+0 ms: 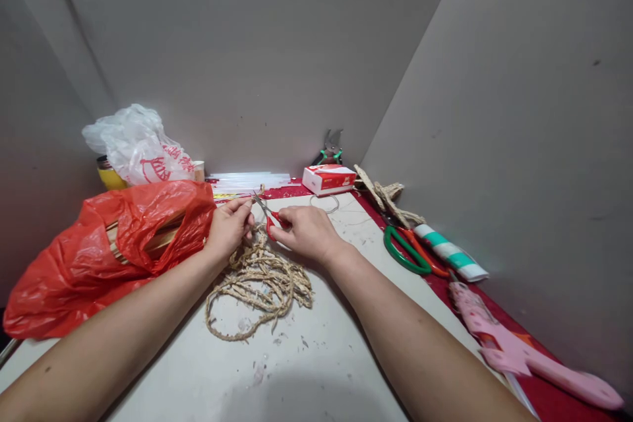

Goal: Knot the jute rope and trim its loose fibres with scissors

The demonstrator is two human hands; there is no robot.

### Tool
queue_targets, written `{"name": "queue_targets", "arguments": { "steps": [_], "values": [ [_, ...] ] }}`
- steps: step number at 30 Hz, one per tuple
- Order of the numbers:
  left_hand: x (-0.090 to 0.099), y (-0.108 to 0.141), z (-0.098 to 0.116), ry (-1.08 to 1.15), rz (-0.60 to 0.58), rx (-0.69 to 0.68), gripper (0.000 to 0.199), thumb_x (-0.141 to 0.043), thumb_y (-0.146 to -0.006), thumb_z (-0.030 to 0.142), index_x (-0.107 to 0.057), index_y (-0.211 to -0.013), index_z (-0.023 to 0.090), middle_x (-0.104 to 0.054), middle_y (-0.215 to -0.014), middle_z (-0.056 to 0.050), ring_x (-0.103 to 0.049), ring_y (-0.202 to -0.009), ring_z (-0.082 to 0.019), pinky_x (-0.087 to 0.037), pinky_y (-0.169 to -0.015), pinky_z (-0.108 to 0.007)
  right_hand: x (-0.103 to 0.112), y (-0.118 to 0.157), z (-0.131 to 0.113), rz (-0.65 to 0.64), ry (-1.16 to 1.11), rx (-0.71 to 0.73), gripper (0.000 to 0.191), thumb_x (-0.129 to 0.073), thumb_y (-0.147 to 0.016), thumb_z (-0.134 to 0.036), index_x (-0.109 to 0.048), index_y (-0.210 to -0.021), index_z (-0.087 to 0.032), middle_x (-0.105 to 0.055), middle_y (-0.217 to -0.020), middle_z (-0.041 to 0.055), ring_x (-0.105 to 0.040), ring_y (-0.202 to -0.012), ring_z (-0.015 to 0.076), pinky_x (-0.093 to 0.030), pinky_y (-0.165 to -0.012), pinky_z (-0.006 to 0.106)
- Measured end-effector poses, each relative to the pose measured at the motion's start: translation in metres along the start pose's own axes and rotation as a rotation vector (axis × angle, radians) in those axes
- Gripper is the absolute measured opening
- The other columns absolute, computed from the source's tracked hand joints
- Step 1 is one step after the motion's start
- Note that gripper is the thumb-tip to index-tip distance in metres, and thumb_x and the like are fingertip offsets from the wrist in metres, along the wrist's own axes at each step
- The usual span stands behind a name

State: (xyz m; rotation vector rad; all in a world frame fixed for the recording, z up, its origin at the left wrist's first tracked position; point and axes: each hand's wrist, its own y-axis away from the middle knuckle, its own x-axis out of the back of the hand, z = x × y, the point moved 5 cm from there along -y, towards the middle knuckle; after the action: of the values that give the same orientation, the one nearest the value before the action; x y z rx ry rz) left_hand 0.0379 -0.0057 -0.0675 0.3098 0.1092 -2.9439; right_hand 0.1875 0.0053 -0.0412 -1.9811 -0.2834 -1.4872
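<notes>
My right hand [309, 231] grips a small pair of scissors [270, 213] by its red handles, the blades pointing up and left. Just left of the blades, my left hand [230, 227] pinches the end of a braided straw cord between thumb and fingers. Most of that pinched end is hidden by the fingers. Below both hands, the rest of the straw cord [267, 277] lies in a loose tangled heap on the white table board [316, 362], one loop reaching out toward me.
A red plastic bag [74, 244] with wooden strips stands at left, a white bag [138, 145] behind it. Clear glue sticks [247, 181], a tissue box [329, 179] and pliers [332, 145] line the back. Green-handled scissors [405, 257] and a pink glue gun [519, 346] lie along the right wall.
</notes>
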Motion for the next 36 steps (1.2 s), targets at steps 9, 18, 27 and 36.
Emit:
{"name": "queue_targets", "arguments": {
  "steps": [9,18,27,36],
  "values": [
    [0.0,-0.002,0.002,0.035,-0.016,-0.027,0.031,-0.068,-0.07,0.036,-0.059,-0.09,0.014,-0.053,-0.05,0.008,-0.034,-0.031,-0.003,-0.036,-0.035,-0.018,0.008,-0.001,-0.003,-0.019,0.103,0.027,0.034,-0.05,-0.08,-0.047,-0.067,-0.07,-0.019,-0.067,-0.066,0.0048,-0.052,-0.058,0.0155,-0.022,-0.056,0.029],
    [-0.002,0.001,0.003,0.044,-0.018,-0.023,0.035,-0.07,-0.069,0.035,-0.059,-0.093,0.013,-0.053,-0.051,0.008,-0.033,-0.033,-0.003,-0.038,-0.036,-0.018,0.007,0.0,-0.003,-0.059,0.078,0.019,0.034,-0.05,-0.082,-0.045,-0.068,-0.068,-0.019,-0.068,-0.067,0.0076,-0.055,-0.058,0.0177,-0.023,-0.056,0.031],
    [-0.001,0.0,0.002,0.056,-0.039,-0.003,0.03,-0.071,-0.066,0.031,-0.059,-0.088,0.013,-0.053,-0.052,0.008,-0.036,-0.033,-0.003,-0.036,-0.036,-0.017,0.007,-0.001,-0.006,-0.061,0.158,0.063,0.035,-0.049,-0.084,-0.043,-0.071,-0.073,-0.019,-0.069,-0.069,0.0093,-0.056,-0.06,0.0183,-0.025,-0.058,0.031],
    [0.0,-0.004,-0.002,0.13,-0.066,0.02,0.033,-0.07,-0.067,0.026,-0.06,-0.096,0.012,-0.055,-0.055,0.006,-0.033,-0.035,-0.002,-0.039,-0.037,-0.017,0.001,-0.002,0.005,-0.058,-0.072,0.005,0.027,-0.053,-0.082,-0.036,-0.065,-0.064,-0.02,-0.063,-0.061,0.0034,-0.046,-0.054,0.0132,-0.022,-0.055,0.028]
  ]
}}
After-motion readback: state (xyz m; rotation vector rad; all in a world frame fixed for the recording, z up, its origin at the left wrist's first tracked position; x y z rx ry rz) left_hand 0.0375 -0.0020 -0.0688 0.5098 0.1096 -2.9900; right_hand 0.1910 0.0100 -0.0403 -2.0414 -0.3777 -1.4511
